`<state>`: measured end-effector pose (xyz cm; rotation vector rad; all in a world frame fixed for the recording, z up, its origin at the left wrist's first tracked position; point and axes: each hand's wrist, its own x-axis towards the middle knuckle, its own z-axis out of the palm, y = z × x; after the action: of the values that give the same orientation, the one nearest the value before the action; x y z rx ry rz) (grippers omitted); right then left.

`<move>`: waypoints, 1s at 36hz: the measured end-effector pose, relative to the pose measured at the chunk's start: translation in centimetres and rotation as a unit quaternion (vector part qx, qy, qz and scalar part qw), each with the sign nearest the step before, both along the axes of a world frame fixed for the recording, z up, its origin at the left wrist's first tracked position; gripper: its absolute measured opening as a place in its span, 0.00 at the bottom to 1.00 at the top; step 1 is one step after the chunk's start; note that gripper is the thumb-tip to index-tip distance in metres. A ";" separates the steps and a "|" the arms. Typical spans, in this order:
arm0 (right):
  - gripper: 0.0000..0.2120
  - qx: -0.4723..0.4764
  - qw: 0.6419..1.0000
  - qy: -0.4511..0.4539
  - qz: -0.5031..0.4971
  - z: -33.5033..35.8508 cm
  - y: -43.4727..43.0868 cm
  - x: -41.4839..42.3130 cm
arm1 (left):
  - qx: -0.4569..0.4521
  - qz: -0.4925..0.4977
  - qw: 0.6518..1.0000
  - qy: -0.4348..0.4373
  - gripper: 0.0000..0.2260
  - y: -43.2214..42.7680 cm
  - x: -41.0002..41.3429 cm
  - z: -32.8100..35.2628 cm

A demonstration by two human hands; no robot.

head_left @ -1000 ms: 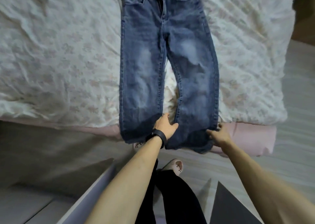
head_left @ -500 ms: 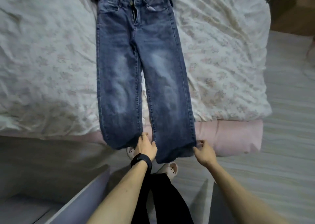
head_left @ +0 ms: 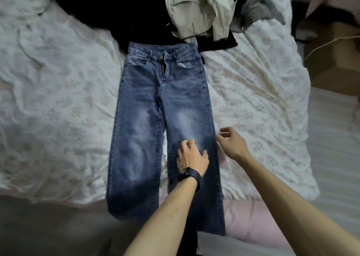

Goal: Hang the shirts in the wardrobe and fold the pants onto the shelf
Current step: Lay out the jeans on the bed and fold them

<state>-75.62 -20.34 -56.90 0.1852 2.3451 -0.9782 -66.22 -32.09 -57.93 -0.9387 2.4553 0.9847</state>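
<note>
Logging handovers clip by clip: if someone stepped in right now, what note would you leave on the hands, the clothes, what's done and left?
Left hand on the jeans, over one leg, fingers bent; whether it pinches cloth is unclear.
Right hand loosely curled beside that leg's outer edge, holding nothing.
Done: jeans spread flat, front up on the bed, hems over the near edge; unfolded.
Black garment, beige garment, grey garment heaped beyond the waistband.
Left: fold and shelve jeans, then sort the heap.
</note>
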 end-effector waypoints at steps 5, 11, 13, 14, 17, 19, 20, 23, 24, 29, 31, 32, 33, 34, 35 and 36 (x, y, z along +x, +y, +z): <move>0.20 -0.001 1.000 -0.008 0.022 -0.4 -1.9 -5.0 | -0.022 0.010 0.999 -0.032 0.27 0.7 -3.0 -1.4; 0.22 -0.011 0.998 -0.045 0.029 -3.4 -3.6 -8.8 | -0.046 -0.011 0.994 -0.099 0.42 3.5 -4.4 -3.8; 0.21 -0.018 0.998 -0.055 0.028 -4.2 -4.1 -9.9 | -0.029 -0.022 0.992 -0.118 0.42 3.9 -4.8 -4.1; 0.22 -0.015 0.998 -0.057 0.031 -4.5 -4.2 -10.4 | -0.022 -0.025 0.992 -0.120 0.40 4.0 -5.0 -4.2; 0.23 0.006 0.997 -0.056 0.053 -5.0 -4.9 -11.5 | -0.007 -0.022 0.993 -0.117 0.33 3.7 -5.0 -3.8; 0.22 0.004 0.996 -0.060 0.065 -4.9 -5.5 -12.0 | 0.017 -0.022 0.991 -0.128 0.31 3.2 -4.7 -3.3; 0.22 -0.001 0.996 -0.061 0.069 -4.7 -5.9 -12.1 | 0.031 -0.019 0.990 -0.134 0.30 3.0 -4.4 -3.0; 0.20 -0.019 0.997 -0.059 0.056 -4.1 -7.1 -12.4 | 0.041 0.001 0.990 -0.135 0.24 2.3 -3.3 -1.5; 0.19 -0.029 0.997 -0.060 0.047 -3.7 -7.6 -12.4 | 0.038 0.012 0.990 -0.135 0.22 2.0 -2.7 -0.9; 0.20 -0.077 0.994 -0.030 0.069 -0.7 -10.7 -10.4 | 0.114 0.112 0.983 -0.090 0.13 -0.7 1.3 1.1; 0.25 -0.083 0.992 0.000 0.096 0.5 -12.4 -8.9 | 0.156 0.148 0.974 -0.069 0.16 -2.6 3.3 1.6; 0.29 -0.087 0.991 0.013 0.104 1.0 -13.3 -8.2 | 0.176 0.168 0.968 -0.057 0.17 -3.7 4.2 1.9; 0.32 -0.096 0.989 0.023 0.111 1.4 -14.2 -7.6 | 0.197 0.190 0.961 -0.041 0.15 -4.8 4.9 2.0; 0.33 -0.106 0.987 0.028 0.115 1.9 -15.3 -6.8 | 0.217 0.214 0.952 -0.031 0.11 -6.3 5.7 2.4; 0.34 -0.114 0.986 0.029 0.121 2.3 -16.7 -6.1 | 0.236 0.238 0.942 -0.021 0.08 -8.0 6.7 2.6; 0.35 -0.112 0.985 0.028 0.127 2.5 -17.5 -5.7 | 0.246 0.258 0.934 -0.020 0.07 -9.3 7.3 2.6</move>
<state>-81.31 -37.85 -54.38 -0.2270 2.2176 -1.1171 -58.92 -41.38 -55.31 -1.4158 1.7999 1.6293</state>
